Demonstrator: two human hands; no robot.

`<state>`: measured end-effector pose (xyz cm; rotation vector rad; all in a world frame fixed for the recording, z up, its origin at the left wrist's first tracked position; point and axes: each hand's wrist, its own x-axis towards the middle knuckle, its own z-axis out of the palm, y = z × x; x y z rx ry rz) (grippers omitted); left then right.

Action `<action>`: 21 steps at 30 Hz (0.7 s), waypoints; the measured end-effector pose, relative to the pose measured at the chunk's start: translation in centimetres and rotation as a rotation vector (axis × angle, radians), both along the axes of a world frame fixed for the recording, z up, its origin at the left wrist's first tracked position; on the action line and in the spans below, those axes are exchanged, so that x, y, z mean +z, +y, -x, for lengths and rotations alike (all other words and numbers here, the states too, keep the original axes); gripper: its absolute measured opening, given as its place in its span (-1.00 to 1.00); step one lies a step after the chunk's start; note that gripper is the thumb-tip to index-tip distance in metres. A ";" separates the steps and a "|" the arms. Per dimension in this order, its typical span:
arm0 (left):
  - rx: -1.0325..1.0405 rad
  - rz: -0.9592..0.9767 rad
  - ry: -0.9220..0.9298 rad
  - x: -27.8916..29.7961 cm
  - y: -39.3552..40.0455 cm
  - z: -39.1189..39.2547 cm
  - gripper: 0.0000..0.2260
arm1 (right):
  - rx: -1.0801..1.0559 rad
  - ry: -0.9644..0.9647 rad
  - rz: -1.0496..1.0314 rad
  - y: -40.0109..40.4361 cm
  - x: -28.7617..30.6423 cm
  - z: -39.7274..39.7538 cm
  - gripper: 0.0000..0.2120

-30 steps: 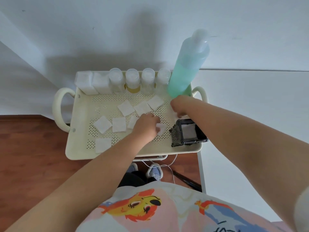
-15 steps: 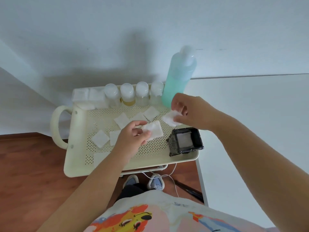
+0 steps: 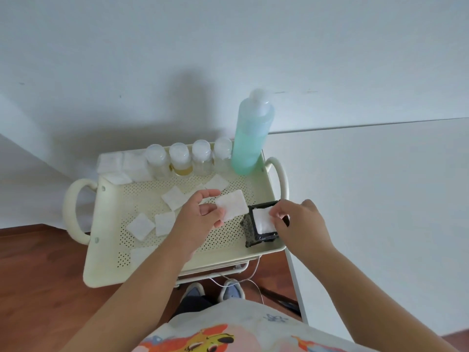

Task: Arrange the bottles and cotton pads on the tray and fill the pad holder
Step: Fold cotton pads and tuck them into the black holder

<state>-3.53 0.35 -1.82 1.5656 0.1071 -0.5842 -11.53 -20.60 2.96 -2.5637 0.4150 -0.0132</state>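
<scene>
Two hands work over the tray (image 3: 101, 224). The left hand (image 3: 200, 219) pinches a pad (image 3: 232, 205) above the tray floor. The right hand (image 3: 299, 222) pinches another pad (image 3: 264, 221) at the mouth of the black holder (image 3: 250, 232), in the tray's right near corner. Loose pads (image 3: 140, 226) lie left; bottles (image 3: 177, 161) line the far edge.

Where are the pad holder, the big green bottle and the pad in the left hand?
pad holder (image 3: 250, 235): head view, its black front-left wall.
big green bottle (image 3: 247, 146): head view, middle of its body.
pad in the left hand (image 3: 233, 205): head view, centre of the pad.
</scene>
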 end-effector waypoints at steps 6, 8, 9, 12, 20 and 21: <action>-0.006 -0.011 -0.004 0.5 -0.1 0.6 -0.79 | 0.155 0.178 0.222 0.3 -0.1 -1.5 -0.73; 0.004 -0.003 -0.009 0.9 -0.1 0.7 -0.81 | 0.203 0.247 0.264 0.3 -0.1 -1.9 -0.73; 0.009 0.003 -0.010 1.1 -0.1 0.7 -0.82 | 0.211 0.273 0.266 0.3 0.0 -2.1 -0.73; 0.018 0.021 -0.011 1.5 -0.4 0.7 -0.81 | 0.206 0.293 0.215 0.0 0.4 -2.4 -0.69; -0.002 0.003 -0.023 2.4 -1.5 0.8 -0.80 | 0.211 0.219 0.261 -0.4 -0.4 -2.9 -0.74; -0.004 0.001 -0.025 2.6 -1.7 0.8 -0.80 | 0.215 0.192 0.271 -0.5 -0.5 -2.8 -0.76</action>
